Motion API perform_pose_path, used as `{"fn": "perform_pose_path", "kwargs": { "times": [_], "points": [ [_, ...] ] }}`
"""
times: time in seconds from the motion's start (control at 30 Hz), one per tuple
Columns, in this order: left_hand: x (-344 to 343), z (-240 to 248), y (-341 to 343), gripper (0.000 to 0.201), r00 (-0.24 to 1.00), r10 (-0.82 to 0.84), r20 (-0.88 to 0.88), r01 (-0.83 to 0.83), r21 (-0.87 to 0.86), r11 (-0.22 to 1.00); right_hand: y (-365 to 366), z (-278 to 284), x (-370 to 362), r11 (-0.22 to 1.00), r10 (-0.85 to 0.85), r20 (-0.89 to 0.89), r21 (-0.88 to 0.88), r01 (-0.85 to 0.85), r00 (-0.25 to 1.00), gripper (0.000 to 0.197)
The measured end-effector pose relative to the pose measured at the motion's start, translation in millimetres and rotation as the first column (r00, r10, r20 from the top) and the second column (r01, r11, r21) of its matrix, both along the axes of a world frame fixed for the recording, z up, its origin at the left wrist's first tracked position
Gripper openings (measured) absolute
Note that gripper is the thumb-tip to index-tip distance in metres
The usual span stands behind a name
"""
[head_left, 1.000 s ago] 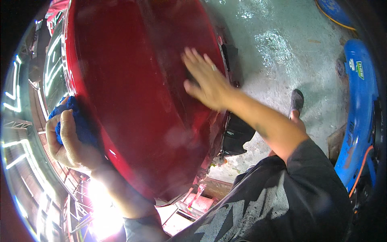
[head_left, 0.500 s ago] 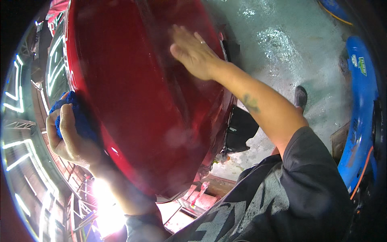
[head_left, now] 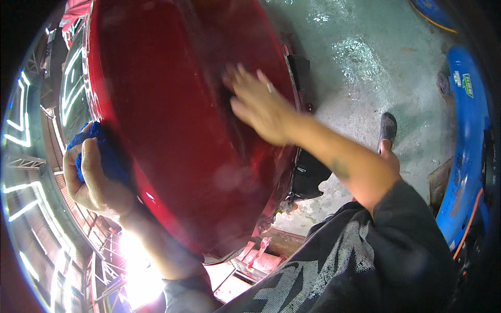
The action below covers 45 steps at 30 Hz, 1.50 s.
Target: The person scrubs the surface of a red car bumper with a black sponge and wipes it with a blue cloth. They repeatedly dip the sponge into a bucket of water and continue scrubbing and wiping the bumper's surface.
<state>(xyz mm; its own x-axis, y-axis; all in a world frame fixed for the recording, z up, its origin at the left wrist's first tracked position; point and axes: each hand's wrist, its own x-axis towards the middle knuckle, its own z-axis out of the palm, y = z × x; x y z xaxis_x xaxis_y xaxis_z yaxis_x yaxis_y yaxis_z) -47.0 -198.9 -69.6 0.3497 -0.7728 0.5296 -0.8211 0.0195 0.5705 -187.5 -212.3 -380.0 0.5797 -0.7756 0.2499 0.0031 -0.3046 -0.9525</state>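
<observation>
From my end, the glossy red curved car panel (head_left: 162, 120) lies ahead, long axis running away, far end cut off. My left hand (head_left: 99, 190) clutches a crumpled blue cloth (head_left: 107, 159); my blurred right hand (head_left: 263, 109) spreads over the panel, contact unclear.

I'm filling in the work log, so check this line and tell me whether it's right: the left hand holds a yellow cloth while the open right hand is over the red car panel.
The colour is wrong: the head view shows a blue cloth. The left hand does hold it, and the open right hand is over the red car panel.
</observation>
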Motion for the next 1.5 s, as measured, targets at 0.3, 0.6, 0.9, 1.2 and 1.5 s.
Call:
{"fn": "perform_pose_path", "kwargs": {
  "times": [0.3, 0.6, 0.9, 1.2, 1.5],
  "points": [
    [-7.9, 3.2, -10.4, 0.013, 0.999, -0.007, 0.035, 0.005, 0.049, 0.999, -74.9, 16.7, 3.7, 0.988, -0.121, -0.029, 0.088, 0.123, 0.992, 0.099],
    [-6.4, 6.9, 0.2, 0.011, 0.999, 0.046, -0.019, -0.046, 0.034, 0.998, 26.6, 7.1, -16.7, 0.999, -0.026, -0.155, -0.046, 0.019, 0.988, 0.094],
    [-13.3, 0.9, 2.1, 0.015, 0.996, 0.090, 0.005, -0.090, -0.008, 0.996, 72.6, -12.2, -36.9, 0.995, 0.088, -0.084, 0.055, -0.084, 0.993, 0.092],
    [0.0, 4.6, -4.6, 0.015, 0.995, 0.090, -0.039, -0.090, -0.002, 0.996, -79.1, -50.6, -4.8, 0.965, -0.102, -0.156, 0.223, 0.135, 0.982, 0.074],
    [9.9, 4.2, 1.7, 0.015, 0.996, -0.006, 0.092, 0.002, 0.039, 0.999, -66.5, -71.1, -2.5, 0.971, -0.133, -0.169, 0.175, 0.162, 0.977, 0.086]
  ]
}}
